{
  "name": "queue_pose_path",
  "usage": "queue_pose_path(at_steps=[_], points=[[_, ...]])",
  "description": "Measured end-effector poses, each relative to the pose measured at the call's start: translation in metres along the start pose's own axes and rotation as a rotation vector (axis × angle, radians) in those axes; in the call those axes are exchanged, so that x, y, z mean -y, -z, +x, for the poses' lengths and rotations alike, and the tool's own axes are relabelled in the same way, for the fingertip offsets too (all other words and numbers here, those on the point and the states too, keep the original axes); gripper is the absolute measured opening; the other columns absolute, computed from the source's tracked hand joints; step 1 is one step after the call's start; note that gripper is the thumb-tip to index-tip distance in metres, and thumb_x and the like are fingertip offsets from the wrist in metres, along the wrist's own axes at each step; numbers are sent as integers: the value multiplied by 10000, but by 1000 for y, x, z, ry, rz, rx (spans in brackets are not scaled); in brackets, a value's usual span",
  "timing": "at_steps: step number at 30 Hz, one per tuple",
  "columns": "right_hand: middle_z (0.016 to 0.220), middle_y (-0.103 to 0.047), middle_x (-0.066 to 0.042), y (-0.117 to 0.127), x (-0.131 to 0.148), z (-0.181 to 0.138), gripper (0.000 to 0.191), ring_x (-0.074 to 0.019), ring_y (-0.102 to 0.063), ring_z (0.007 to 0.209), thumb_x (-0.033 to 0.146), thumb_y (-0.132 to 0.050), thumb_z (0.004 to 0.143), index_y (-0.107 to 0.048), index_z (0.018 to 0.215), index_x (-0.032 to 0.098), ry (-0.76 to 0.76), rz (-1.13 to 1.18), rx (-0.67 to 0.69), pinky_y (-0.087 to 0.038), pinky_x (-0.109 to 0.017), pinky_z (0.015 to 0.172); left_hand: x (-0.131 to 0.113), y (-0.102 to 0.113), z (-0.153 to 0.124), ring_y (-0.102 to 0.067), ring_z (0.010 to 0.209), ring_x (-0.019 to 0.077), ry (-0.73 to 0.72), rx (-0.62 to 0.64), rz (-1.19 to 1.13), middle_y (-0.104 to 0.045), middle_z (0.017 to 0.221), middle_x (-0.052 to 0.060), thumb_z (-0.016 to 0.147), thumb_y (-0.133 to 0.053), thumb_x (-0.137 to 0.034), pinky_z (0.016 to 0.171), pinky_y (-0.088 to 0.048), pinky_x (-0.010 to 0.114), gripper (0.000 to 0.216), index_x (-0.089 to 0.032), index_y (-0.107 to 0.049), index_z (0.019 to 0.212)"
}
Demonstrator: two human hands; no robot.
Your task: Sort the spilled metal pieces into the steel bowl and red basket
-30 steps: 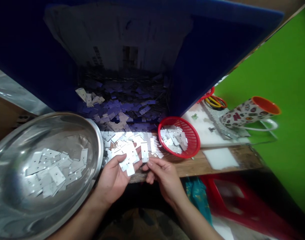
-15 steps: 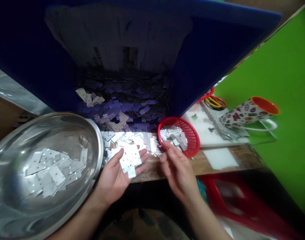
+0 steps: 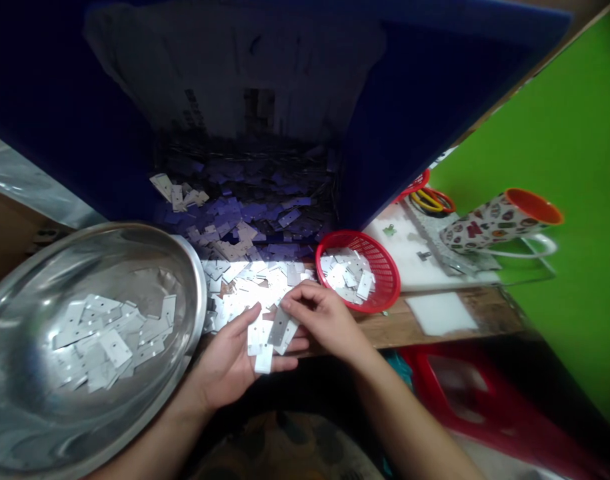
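Observation:
My left hand (image 3: 229,363) is palm up, bearing several small flat metal plates (image 3: 257,339) with tiny holes. Over that palm, my right hand (image 3: 322,313) pinches one greyer metal plate (image 3: 278,328) between thumb and fingers. Just beyond the right hand, a round red plastic basket (image 3: 392,283) holds more such plates. To the left stands a wide steel basin (image 3: 197,267) with a pile of plates (image 3: 112,343) in it. A bright heap of loose plates (image 3: 249,277) covers the bench between basin and basket.
A big blue bin (image 3: 415,120) lies with its mouth toward me, plates strewn inside. At right are a white board (image 3: 402,257), a patterned mug (image 3: 485,227) lying tilted, and a white pad (image 3: 441,315) on the wooden bench edge (image 3: 495,310). Below is a red plastic object (image 3: 425,373).
My right hand has moved left from the basket's rim to above my left palm, and a grey plate now shows in its fingers. One plate in the basket lies differently.

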State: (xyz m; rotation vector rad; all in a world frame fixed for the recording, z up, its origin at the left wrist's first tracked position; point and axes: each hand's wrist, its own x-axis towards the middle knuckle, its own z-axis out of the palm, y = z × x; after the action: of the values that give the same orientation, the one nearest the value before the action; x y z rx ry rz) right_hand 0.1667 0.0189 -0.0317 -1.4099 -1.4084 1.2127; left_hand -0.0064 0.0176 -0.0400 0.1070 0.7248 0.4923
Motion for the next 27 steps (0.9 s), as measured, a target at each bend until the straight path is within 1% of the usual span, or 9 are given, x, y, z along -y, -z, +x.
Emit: queue_pose_path(at_steps=[2,5,8,10,12,16,20,25,27], points=[[718,-632,2,3,3,-3,168,-124,-575,640,335,-669,803,-683,758,173,-84,134,-29,-474,-247,602,-1,1,1,-673,982,361,-8,-19,-8,-690,1090,227,913,-483,-366,756,-558,439,448,-59,-549,1231],[662,-659,5,9,8,-13,201,-122,-595,586,378,-693,784,-705,808,178,-121,259,-87,-486,-238,556,-2,1,1,-671,990,351,-20,-1,-19,-677,1113,242,914,-482,-354,762,-560,428,446,-43,-552,1226],[690,-709,-16,15,10,-28,167,-143,-648,633,341,-691,800,-729,865,192,-72,244,-73,-520,-252,598,-3,0,-1,-692,934,307,-42,1,-46,-700,1056,223,913,-489,-329,785,-564,416,409,-32,-589,1175],[796,-745,-35,17,7,-37,116,-161,-679,739,284,-695,803,-744,873,205,-22,175,-21,-536,-272,701,-4,-1,-2,-702,892,283,-76,-53,-77,-718,1006,198,907,-504,-301,818,-560,429,374,-37,-604,1152],[856,-754,-36,17,2,-43,92,-163,-682,789,248,-698,799,-752,867,217,-18,127,2,-530,-278,762,-4,-3,-3,-703,884,276,-118,-115,-103,-724,985,182,904,-510,-281,846,-553,449,356,-46,-606,1153],[790,-738,-21,10,-12,-48,104,-145,-665,720,268,-708,787,-743,866,211,-122,216,-26,-525,-253,695,-4,-7,-4,-681,967,301,-149,-170,-115,-709,1036,197,904,-509,-283,874,-543,463,378,-41,-589,1183],[724,-703,-13,4,-18,-49,153,-139,-649,679,313,-730,763,-701,840,184,-184,323,-39,-516,-252,660,-3,-6,-3,-668,1003,314,-149,-164,-115,-698,1070,205,901,-515,-298,902,-528,480,406,-44,-573,1213],[684,-670,3,4,-19,-49,183,-131,-632,655,305,-746,751,-620,790,178,-177,384,-74,-498,-245,634,-3,-4,-4,-627,1091,336,-147,-134,-138,-674,1130,224,899,-524,-307,927,-513,484,445,-46,-534,1260],[679,-669,1,8,-17,-49,181,-131,-634,653,293,-743,756,-603,788,183,-157,417,-156,-497,-243,634,-2,-4,-5,-594,1143,346,-144,-106,-152,-644,1189,239,899,-525,-302,931,-512,476,469,-42,-503,1289]])
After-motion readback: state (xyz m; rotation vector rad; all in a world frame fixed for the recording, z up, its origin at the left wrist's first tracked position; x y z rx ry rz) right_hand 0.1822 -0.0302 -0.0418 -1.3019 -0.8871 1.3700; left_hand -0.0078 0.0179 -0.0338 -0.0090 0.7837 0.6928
